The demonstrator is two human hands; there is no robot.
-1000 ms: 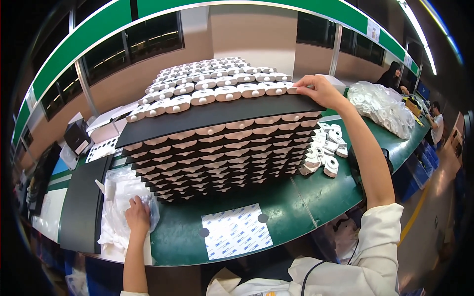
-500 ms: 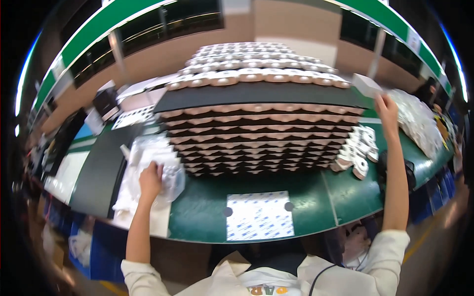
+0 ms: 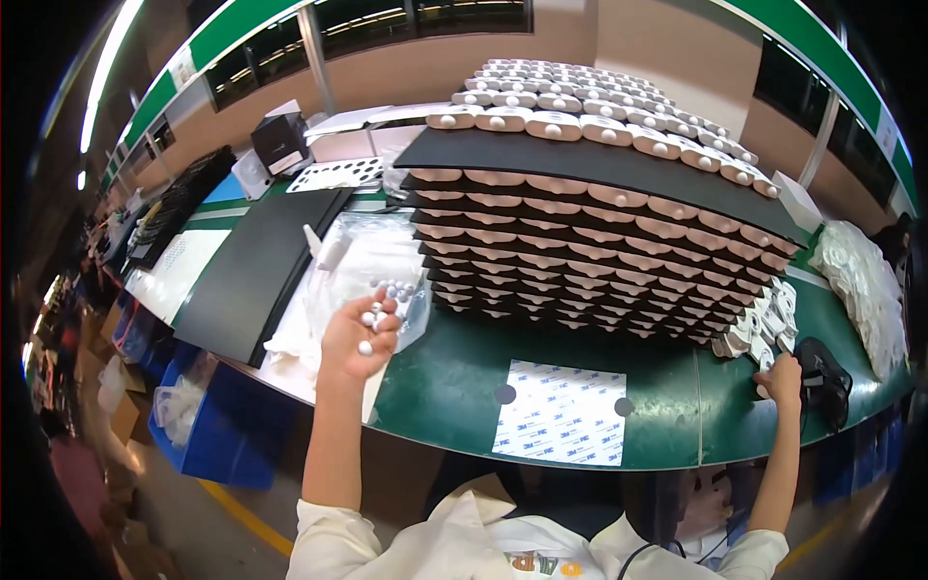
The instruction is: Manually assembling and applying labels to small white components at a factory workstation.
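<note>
My left hand (image 3: pixel 354 338) is palm up with its fingers curled, holding several small white round knobs (image 3: pixel 365 347). Just beyond it, more such knobs (image 3: pixel 394 288) lie on a clear plastic bag (image 3: pixel 372 246). Over at the right, my right hand (image 3: pixel 783 379) is closed on a white plastic housing, of which a pale edge (image 3: pixel 762 391) shows by the fingers. It is beside a small heap of loose white housings (image 3: pixel 764 324). The tall stack of housings (image 3: pixel 556 126) stands ahead, in rows between black sheets (image 3: pixel 599 179), with round knobs on the top row.
A white sheet with blue print (image 3: pixel 561 416) lies near the front edge of the green table (image 3: pixel 425 406). Black boards (image 3: pixel 266 271) lie at left. A black object with a cable (image 3: pixel 826 382) and a bag of white parts (image 3: pixel 860 290) are at right. A blue bin (image 3: pixel 217 425) stands below.
The view has swung left. My left hand has turned palm up, showing knobs in it. My right hand has come down from beside the stack's top to the loose housings.
</note>
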